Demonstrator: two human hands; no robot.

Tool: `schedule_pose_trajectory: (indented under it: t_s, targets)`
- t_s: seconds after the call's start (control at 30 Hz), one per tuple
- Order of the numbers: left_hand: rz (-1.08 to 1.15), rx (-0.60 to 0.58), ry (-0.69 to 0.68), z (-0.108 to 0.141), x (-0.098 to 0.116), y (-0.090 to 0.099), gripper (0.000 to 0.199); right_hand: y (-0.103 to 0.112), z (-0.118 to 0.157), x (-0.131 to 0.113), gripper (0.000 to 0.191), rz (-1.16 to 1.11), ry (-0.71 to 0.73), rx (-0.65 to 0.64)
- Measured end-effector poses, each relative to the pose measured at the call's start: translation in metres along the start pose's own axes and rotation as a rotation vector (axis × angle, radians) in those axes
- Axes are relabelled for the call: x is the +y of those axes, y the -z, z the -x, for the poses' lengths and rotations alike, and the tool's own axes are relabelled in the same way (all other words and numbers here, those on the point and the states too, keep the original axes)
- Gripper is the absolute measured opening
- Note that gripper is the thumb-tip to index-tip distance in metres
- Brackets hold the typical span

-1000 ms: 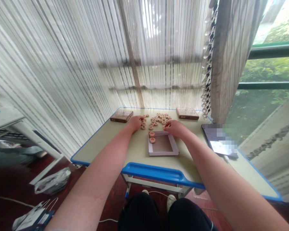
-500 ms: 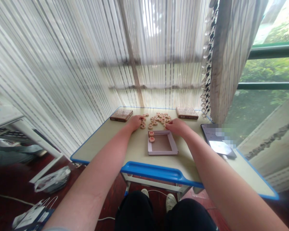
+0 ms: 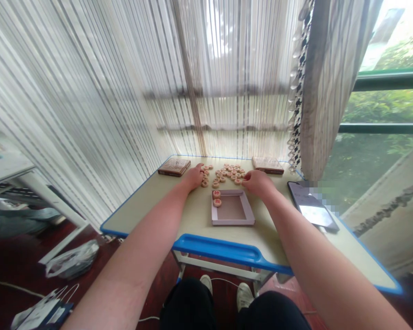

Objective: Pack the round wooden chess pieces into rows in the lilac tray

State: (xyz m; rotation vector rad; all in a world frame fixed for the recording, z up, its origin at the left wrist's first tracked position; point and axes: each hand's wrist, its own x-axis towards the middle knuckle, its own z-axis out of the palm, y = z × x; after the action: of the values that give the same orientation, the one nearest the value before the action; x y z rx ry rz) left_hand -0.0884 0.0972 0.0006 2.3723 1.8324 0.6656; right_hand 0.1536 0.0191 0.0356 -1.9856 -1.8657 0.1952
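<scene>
Round wooden Chinese chess pieces [image 3: 230, 173] lie in a loose cluster on the cream table. My left hand [image 3: 194, 177] is at the left edge of a smaller group of pieces [image 3: 205, 177]. Its fingers are apart and curve around these pieces. On the other side, my right hand [image 3: 258, 181] is beside the cluster's right edge, fingertips bunched close to a piece [image 3: 237, 182]; what is between them is hidden. A shallow, open box [image 3: 250, 214] lies nearer me. Two pieces with red characters [image 3: 217, 202] sit in its far left corner.
Flat brown boxes stand at the back left [image 3: 174, 167] and back right [image 3: 267, 165]. A phone [image 3: 311, 206] with a lit screen lies on the right, beside my right forearm. A blue pen tray [image 3: 216, 247] forms the table's front edge. Striped string curtains hang behind.
My right hand has shifted slightly to the right, off the piece at the cluster's edge. My left hand's fingers have spread a little. The view has tilted slightly.
</scene>
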Motion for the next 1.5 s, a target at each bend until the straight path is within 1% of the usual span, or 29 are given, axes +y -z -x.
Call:
schedule_pose_trajectory:
  t_s: [0.07,0.1,0.13,0.2,0.27,0.4,0.47,0.57,0.67,0.77,0.9,0.97,1.1,1.23,1.4,1.5]
  targets:
    - [0.017,0.01,-0.013,-0.001,-0.002,-0.002,0.046,0.008,0.008,-0.009,0.034,-0.055,0.074,0.073]
    - [0.026,0.01,-0.024,-0.002,-0.003,-0.004,0.046,0.01,0.014,-0.015,0.033,-0.078,0.14,0.059]
    - [0.035,0.011,-0.036,-0.003,-0.005,-0.005,0.046,0.012,0.019,-0.021,0.029,-0.085,0.213,0.013]
    - [0.053,0.019,-0.055,-0.004,-0.008,-0.007,0.045,0.011,0.029,-0.03,0.023,-0.024,0.345,-0.124]
    - [0.064,0.026,-0.076,-0.005,-0.009,-0.008,0.044,0.005,0.036,-0.037,0.022,0.066,0.421,-0.212]
    - [0.05,0.008,-0.131,-0.003,-0.009,-0.007,0.041,-0.004,0.04,-0.037,0.025,0.185,0.473,-0.278]
    - [0.043,0.008,-0.142,-0.003,-0.009,-0.006,0.041,-0.003,0.039,-0.034,0.025,0.168,0.488,-0.327]
    - [0.029,0.021,-0.163,-0.004,-0.01,-0.006,0.041,0.002,0.037,-0.029,0.029,0.11,0.515,-0.366]
    - [0.012,0.02,-0.161,-0.004,-0.01,-0.006,0.041,0.005,0.037,-0.029,0.022,0.094,0.529,-0.386]
    - [0.015,0.014,-0.153,-0.003,-0.009,-0.006,0.041,0.005,0.039,-0.032,0.018,0.102,0.528,-0.374]
    - [0.011,0.017,-0.156,-0.004,-0.01,-0.007,0.041,0.005,0.041,-0.035,0.024,0.156,0.496,-0.361]
    - [0.006,0.017,-0.153,-0.004,-0.01,-0.007,0.042,0.006,0.041,-0.036,0.026,0.162,0.508,-0.369]
    - [0.002,0.004,-0.135,-0.004,-0.009,-0.007,0.042,0.006,0.04,-0.035,0.021,0.146,0.528,-0.38]
    - [0.001,-0.007,-0.114,-0.003,-0.007,-0.005,0.042,0.005,0.04,-0.036,0.02,0.126,0.517,-0.299]
    - [-0.002,-0.005,-0.115,-0.003,-0.006,-0.005,0.043,0.002,0.044,-0.042,0.021,0.031,0.607,-0.201]
    - [-0.002,-0.009,-0.104,-0.002,-0.005,-0.004,0.042,-0.001,0.048,-0.047,0.024,0.035,0.626,-0.177]
